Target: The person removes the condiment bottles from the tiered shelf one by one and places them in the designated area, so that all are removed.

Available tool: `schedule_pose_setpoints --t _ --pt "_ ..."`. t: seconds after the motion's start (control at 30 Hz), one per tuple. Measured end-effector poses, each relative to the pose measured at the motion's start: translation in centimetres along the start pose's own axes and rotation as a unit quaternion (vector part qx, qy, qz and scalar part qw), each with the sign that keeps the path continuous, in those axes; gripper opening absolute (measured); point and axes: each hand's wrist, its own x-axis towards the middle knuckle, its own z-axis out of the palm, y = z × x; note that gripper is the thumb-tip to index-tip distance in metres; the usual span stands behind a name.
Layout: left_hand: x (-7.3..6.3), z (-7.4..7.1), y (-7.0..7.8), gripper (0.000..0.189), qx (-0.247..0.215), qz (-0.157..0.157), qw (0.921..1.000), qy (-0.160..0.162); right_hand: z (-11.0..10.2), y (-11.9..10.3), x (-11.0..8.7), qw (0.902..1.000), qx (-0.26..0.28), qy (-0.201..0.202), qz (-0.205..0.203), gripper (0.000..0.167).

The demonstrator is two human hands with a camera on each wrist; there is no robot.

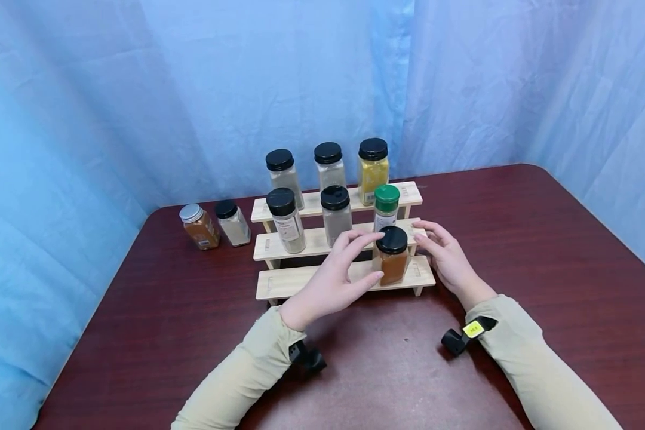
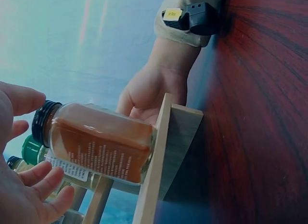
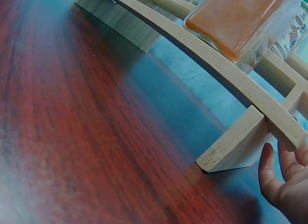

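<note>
A square spice jar (image 1: 394, 263) of orange-brown powder with a black lid stands upright on the right part of the bottom tier of a stepped wooden rack (image 1: 285, 282). My left hand (image 1: 333, 278) is beside the jar's left side, fingers and thumb spread apart. One fingertip lies at the lid's edge; whether it touches, I cannot tell. In the left wrist view the jar (image 2: 101, 142) shows printed text on its side. My right hand (image 1: 447, 257) is at the rack's right end, fingers loosely bent near the middle tier. Contact there is unclear.
On the middle tier stand two black-lidded jars (image 1: 335, 218) and a green-lidded jar (image 1: 386, 206). The top tier bears three black-lidded jars, one with yellow contents (image 1: 373, 173). Left of the rack, a silver-lidded jar (image 1: 200, 228) and a pale black-lidded jar (image 1: 233, 224) are on the table.
</note>
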Motion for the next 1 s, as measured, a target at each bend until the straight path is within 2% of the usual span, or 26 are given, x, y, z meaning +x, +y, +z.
schedule_pose_setpoints --t 0.27,0.47,0.77,1.0 --pt "0.0 0.7 0.0 0.057 0.017 -0.004 0.9996 -0.021 0.1 0.3 0.0 0.9998 0.021 0.001 -0.004 0.02" --pt "0.2 1.1 -0.2 0.057 0.021 -0.001 0.9996 -0.018 0.1 0.2 0.0 0.9996 0.028 0.001 -0.009 0.02" --pt "0.6 1.9 -0.4 0.049 0.017 0.011 0.9996 0.02 0.0 0.4 -0.1 1.0 0.001 -0.004 -0.003 0.019" --pt "1.1 2.4 -0.8 0.049 0.008 0.024 0.9987 0.045 0.0 0.2 0.0 0.9999 0.013 -0.002 -0.009 0.02"
